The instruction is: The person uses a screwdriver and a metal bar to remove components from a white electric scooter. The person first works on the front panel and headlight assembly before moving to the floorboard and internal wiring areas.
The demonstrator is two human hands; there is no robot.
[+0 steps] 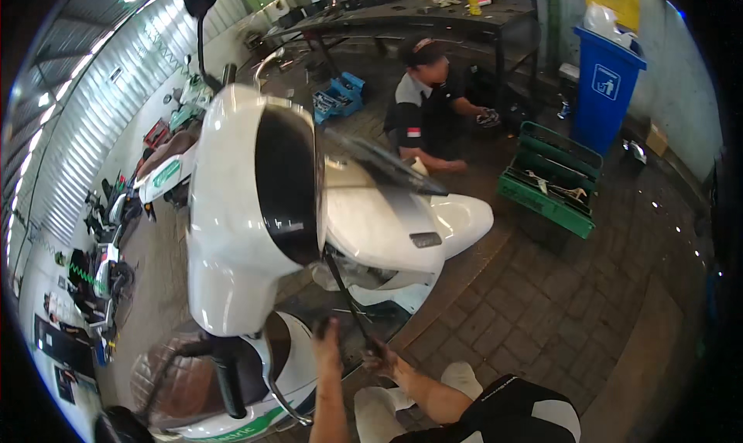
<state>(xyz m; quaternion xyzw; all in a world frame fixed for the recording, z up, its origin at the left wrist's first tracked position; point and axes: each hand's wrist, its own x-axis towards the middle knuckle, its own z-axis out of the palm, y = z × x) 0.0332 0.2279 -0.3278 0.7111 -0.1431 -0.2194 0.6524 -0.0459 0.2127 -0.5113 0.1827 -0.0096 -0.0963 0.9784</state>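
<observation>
A white scooter (pixel 232 211) with a dark front panel (pixel 282 180) fills the middle. My right hand (pixel 379 359) grips a long black rod (pixel 346 296) low beside the scooter; the rod runs up to the gap under the white front bodywork (pixel 371 226), where its far end is hidden. My left hand (pixel 326 338) is raised just left of the rod, near the chrome brake lever (pixel 271 377); its fingers are blurred, and I cannot tell if they touch anything. A brown quilted seat (pixel 170 377) lies at lower left.
A co-worker (pixel 414 102) crouches beyond the scooter, beside an open green toolbox (pixel 546 203). A blue tool tray (pixel 337 95), a dark workbench (pixel 402 13) and a blue bin (pixel 607 87) stand behind. More scooters (pixel 108 273) line the left wall.
</observation>
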